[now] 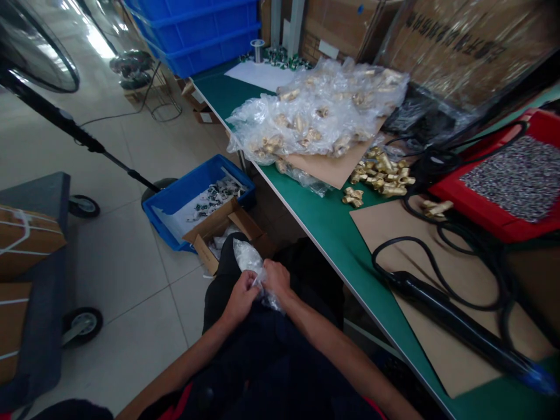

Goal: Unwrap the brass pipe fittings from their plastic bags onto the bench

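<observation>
A clear plastic bag (248, 256) with whitish contents lies over my lap, and both hands grip its gathered part. My left hand (243, 294) pinches the plastic from the left. On the other side my right hand (276, 277) is closed around the same bunched film, close to the left fingers. What the bag holds cannot be made out. Just beyond my knees stands an open cardboard box (205, 256) with more clear plastic inside. Behind it, a blue bin (161, 224) carries white paper and small green-and-white parts.
On the green table (306, 207) lie bagged brass fittings (315, 116), loose brass fittings (385, 172) and a black corded tool (455, 315) on cardboard. A red bin (490, 224) of small metal pieces stands right. A cart (48, 326) and a fan (65, 122) are left.
</observation>
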Demonstrator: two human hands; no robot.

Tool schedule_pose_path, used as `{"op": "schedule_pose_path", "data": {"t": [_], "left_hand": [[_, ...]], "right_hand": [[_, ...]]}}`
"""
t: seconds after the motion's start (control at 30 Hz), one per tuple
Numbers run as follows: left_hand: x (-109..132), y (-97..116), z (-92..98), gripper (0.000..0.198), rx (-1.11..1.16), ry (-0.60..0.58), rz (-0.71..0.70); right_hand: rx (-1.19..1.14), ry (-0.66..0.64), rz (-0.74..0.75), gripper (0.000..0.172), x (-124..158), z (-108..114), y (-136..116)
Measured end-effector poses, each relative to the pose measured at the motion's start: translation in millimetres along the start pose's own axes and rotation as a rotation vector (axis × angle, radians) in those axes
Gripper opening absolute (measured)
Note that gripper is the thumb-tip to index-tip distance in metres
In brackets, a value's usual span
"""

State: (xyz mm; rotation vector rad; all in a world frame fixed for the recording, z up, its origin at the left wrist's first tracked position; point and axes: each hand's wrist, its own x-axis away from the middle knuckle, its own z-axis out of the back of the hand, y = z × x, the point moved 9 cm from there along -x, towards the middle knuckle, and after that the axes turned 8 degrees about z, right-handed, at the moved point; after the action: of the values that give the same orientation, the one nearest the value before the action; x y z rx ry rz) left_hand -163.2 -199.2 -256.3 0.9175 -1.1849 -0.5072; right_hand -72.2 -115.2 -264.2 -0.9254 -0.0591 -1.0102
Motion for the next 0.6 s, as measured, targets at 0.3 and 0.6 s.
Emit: {"op": "schedule_pose_path", "data": {"t": [0.3,0.6], "left_hand": [[2.1,-11.2,22.1,0.025,-0.018,0.016,0.02],[-1.0,-3.8,34.9,0.016,-0.138,0.136,-0.035]], "right_hand": [[-0.276,-0.188,0.15,0.023,6.6,-11.4,-14.8],[-0.54,-0.138,-0.006,0.04,-4.4,-14.8,6.6]]}}
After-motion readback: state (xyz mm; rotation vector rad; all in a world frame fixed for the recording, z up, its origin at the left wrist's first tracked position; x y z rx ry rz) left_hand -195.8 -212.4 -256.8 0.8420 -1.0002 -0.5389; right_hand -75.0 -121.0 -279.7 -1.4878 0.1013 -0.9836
